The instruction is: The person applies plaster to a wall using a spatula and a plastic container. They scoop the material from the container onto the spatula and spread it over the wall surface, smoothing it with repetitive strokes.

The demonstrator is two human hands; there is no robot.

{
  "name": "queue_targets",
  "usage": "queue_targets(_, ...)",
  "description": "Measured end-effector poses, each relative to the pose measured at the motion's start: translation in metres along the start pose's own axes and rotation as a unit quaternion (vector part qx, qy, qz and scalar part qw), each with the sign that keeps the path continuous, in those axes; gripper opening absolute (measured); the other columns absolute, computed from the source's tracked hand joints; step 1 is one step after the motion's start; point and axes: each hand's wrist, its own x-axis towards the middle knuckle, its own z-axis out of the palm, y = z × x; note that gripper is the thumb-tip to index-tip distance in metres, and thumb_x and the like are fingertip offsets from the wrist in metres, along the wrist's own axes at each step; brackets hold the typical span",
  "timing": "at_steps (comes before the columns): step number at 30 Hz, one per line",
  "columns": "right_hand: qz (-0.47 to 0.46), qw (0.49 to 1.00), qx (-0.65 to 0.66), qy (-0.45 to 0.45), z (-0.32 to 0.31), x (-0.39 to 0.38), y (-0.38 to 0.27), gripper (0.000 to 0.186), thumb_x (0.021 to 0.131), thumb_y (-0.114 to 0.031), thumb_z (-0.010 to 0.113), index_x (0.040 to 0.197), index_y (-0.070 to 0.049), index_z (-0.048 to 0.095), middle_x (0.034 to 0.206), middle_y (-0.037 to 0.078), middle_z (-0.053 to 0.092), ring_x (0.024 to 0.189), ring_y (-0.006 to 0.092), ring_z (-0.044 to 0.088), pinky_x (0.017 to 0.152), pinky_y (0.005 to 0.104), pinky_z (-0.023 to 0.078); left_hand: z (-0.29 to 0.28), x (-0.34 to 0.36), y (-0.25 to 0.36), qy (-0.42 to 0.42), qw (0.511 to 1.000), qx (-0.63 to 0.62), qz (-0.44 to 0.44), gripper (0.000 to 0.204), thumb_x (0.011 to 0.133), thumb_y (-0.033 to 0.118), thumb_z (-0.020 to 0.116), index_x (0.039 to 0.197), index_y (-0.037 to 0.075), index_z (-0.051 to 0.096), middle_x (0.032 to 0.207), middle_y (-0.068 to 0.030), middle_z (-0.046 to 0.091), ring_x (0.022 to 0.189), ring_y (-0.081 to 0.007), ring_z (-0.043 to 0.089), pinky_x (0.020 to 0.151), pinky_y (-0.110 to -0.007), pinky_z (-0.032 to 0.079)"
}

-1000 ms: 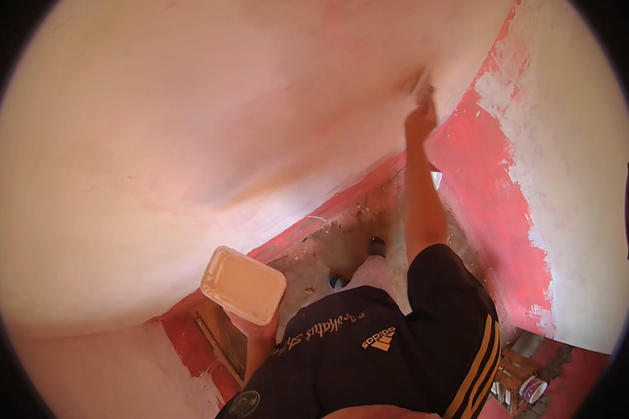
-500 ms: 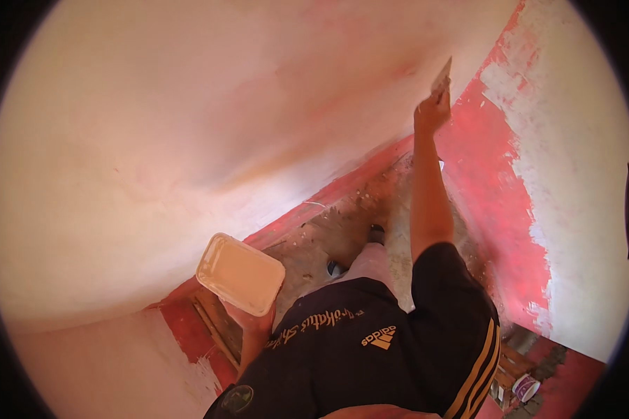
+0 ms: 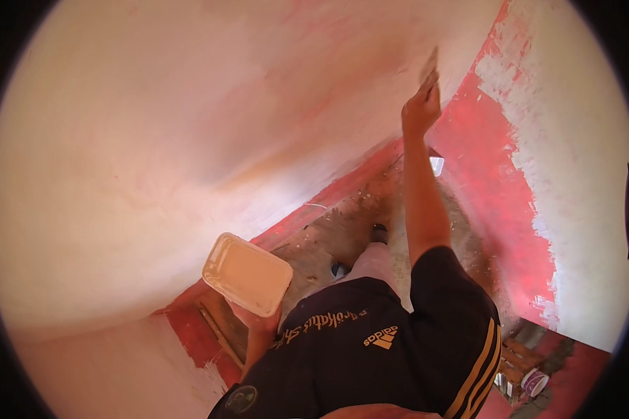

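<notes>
My right hand (image 3: 421, 108) is raised at the end of a stretched arm, its fingers closed round a putty knife (image 3: 430, 64). The blade points up, close to the pale wall (image 3: 154, 126) and near the corner; whether it touches the wall I cannot tell. Low on the left, my left hand (image 3: 258, 320) holds a rectangular plastic tub (image 3: 250, 274) from beneath. Its open top faces up and shows a smooth, cream-coloured filling. The fingers under the tub are mostly hidden.
To the right stands a wall with bare red paint (image 3: 486, 140) and ragged whitish patches. A white container (image 3: 437, 165) sits on the dirty floor (image 3: 321, 241) in the corner. Behind me at right are a wooden crate (image 3: 517, 363) and a white-and-purple bucket (image 3: 535, 383). Wooden strips (image 3: 220, 332) lean at lower left.
My right hand with the putty knife has moved slightly left and up, uncovering more of the white container. The tub in my left hand has shifted slightly right in view.
</notes>
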Motion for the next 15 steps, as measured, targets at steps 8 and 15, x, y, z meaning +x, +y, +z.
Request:
queue_targets(8,-0.068,0.959,0.122,-0.247,0.021,-0.21,-0.044,0.039,0.101,-0.015,0.056,0.135,0.003,0.06,0.129,0.024,0.065,0.114,0.036,0.067,0.097,0.0389,0.052,0.005,0.002,0.002,0.011,1.0,0.016,0.013,0.045,0.101,0.041,0.054,0.133,0.009,0.05,0.118,-0.0107,0.061,0.098,-0.0301,0.064,0.071,-0.046,0.057)
queue_targets(15,0.069,0.992,0.018,-0.106,-0.001,-0.075,-0.022,0.042,0.109,-0.028,0.044,0.136,0.0,0.06,0.12,0.013,0.071,0.102,0.0194,0.067,0.089,0.03,0.052,0.006,-0.003,0.009,0.028,0.995,-0.091,-0.013,0.049,0.093,0.013,0.07,0.135,0.004,0.047,0.119,-0.0124,0.06,0.103,-0.0278,0.064,0.073,-0.044,0.06)
